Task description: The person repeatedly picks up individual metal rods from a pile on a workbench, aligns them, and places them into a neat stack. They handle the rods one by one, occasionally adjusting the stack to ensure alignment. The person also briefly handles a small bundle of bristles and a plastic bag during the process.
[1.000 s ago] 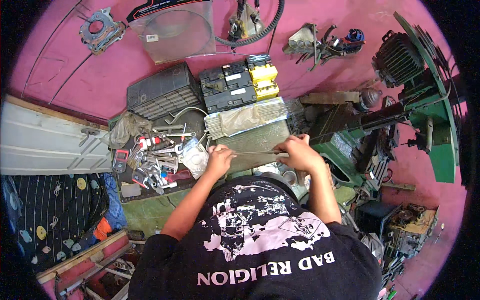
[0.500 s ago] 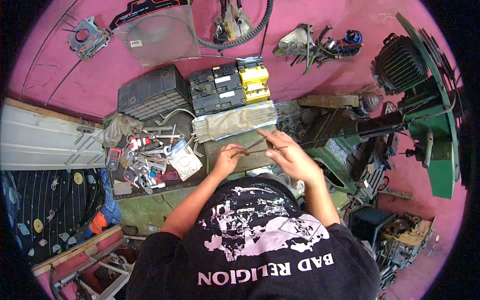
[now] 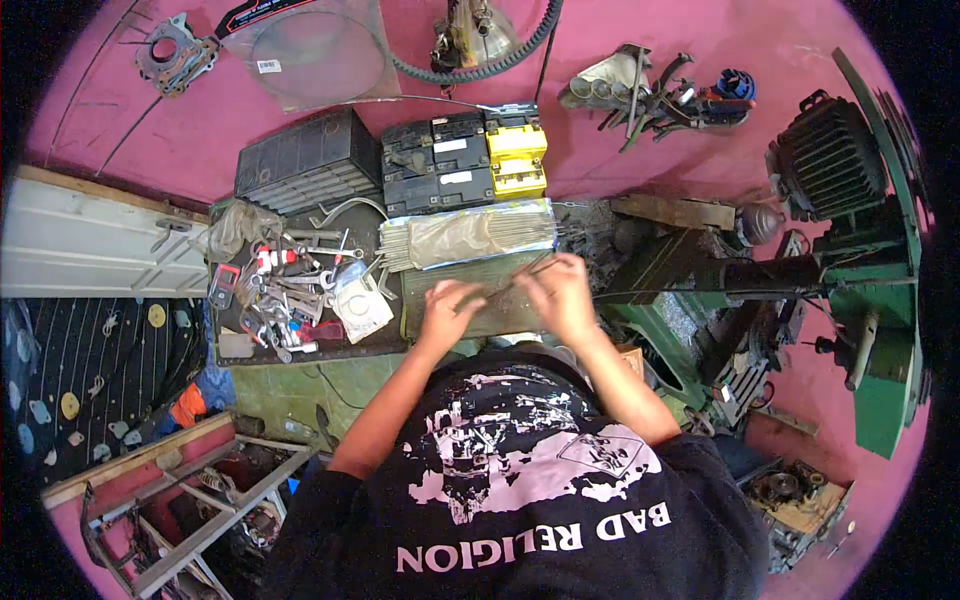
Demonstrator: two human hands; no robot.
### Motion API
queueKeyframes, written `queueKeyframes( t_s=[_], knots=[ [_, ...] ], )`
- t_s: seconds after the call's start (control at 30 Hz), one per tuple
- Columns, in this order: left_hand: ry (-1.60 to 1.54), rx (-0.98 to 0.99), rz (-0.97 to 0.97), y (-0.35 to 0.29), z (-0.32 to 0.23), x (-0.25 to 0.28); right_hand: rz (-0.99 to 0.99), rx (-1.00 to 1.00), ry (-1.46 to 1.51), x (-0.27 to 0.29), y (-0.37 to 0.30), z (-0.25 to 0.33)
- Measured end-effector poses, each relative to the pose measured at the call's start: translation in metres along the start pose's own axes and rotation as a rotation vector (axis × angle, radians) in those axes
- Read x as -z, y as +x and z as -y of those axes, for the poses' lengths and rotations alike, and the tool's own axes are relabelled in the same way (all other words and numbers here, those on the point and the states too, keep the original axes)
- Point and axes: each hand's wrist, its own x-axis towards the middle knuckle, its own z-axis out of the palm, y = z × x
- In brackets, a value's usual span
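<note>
Over a ribbed greenish-grey mat (image 3: 430, 318) at the bench's front, my two hands work close together. My left hand (image 3: 446, 312) is closed in a pinch at one end of a thin dark rod (image 3: 507, 284). My right hand (image 3: 562, 300), somewhat smeared by motion, has its fingers closed around the rod's other end, which slants up to the right. Whether it is one rod or two cannot be made out. Just beyond lies a bundle of thin rods (image 3: 398, 246) in an opened packet with crumpled film (image 3: 450, 240).
Spanners and other loose tools (image 3: 300, 300) crowd the bench's left side, beside a clear plastic bag (image 3: 362, 305). Behind the packet stand black batteries (image 3: 437, 165), yellow batteries (image 3: 517, 160) and a dark drawer case (image 3: 310, 165). A green machine (image 3: 885, 370) rises at the right.
My right hand has moved left and its spread fingers have drawn in around the rod. My left hand has shifted slightly left. The whole view has also shifted a little.
</note>
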Motion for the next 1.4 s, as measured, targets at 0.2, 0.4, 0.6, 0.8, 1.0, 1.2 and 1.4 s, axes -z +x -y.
queueKeyframes(
  t_s=[0.2,0.4,0.6,0.8,1.0,1.2,1.4],
  knots=[
    [0.188,0.36,-0.363,0.005,0.041,0.027,-0.514,-0.701,0.483,0.084,0.013,-0.085],
    [0.235,0.471,-0.228,0.023,0.073,0.036,-0.773,-0.921,0.699,0.04,0.003,-0.186],
    [0.264,0.568,-0.181,0.031,0.093,0.028,-0.518,-1.097,0.359,-0.066,0.024,-0.16],
    [0.339,0.6,-0.121,0.04,0.077,0.032,-0.303,-0.984,0.662,-0.163,0.02,-0.136],
    [0.698,0.392,-0.102,0.04,0.029,0.055,0.195,-0.67,0.195,-0.069,0.023,-0.116],
    [0.996,0.218,0.193,0.053,0.05,0.083,0.324,-0.24,-0.455,-0.029,0.045,-0.129],
    [1.16,-0.017,0.355,0.088,0.074,0.101,0.636,0.099,-0.752,-0.034,0.08,-0.128]
  ],
)
